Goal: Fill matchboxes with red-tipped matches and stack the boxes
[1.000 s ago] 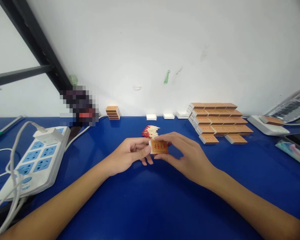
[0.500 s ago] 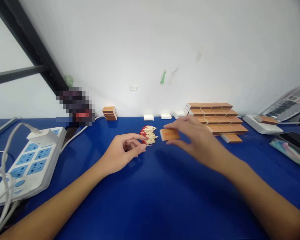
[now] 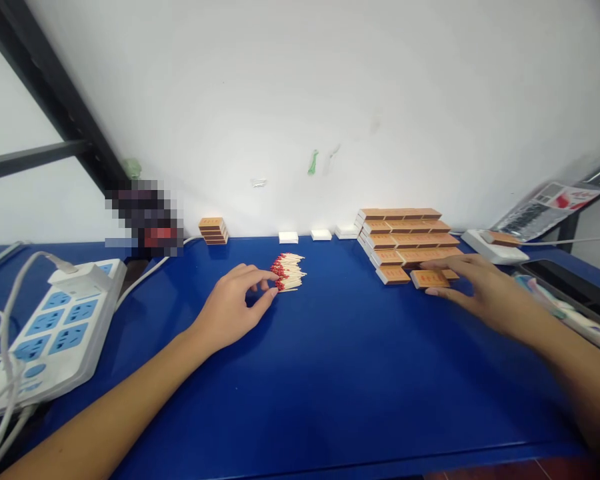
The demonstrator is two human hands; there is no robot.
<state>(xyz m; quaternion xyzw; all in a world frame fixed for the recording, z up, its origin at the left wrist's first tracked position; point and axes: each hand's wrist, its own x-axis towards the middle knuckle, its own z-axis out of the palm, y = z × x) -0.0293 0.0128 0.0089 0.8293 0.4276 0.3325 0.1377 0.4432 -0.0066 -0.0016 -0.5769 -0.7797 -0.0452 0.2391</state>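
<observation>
In the head view, my right hand grips an orange matchbox between thumb and fingers at the front of stepped rows of matchboxes. To its left, one matchbox lies in the front row; part of another shows behind my fingers. My left hand rests by a pile of red-tipped matches. Its thumb and index finger are apart at the match heads, and no match shows held between them.
A small stack of matchboxes and white trays stand along the wall. On the left lies a power strip with cables. A white device, a phone and a silver packet are on the right.
My right hand has carried the matchbox from beside the matches rightward to the front row. My left hand stays by the pile. The view has shifted slightly to the right.
</observation>
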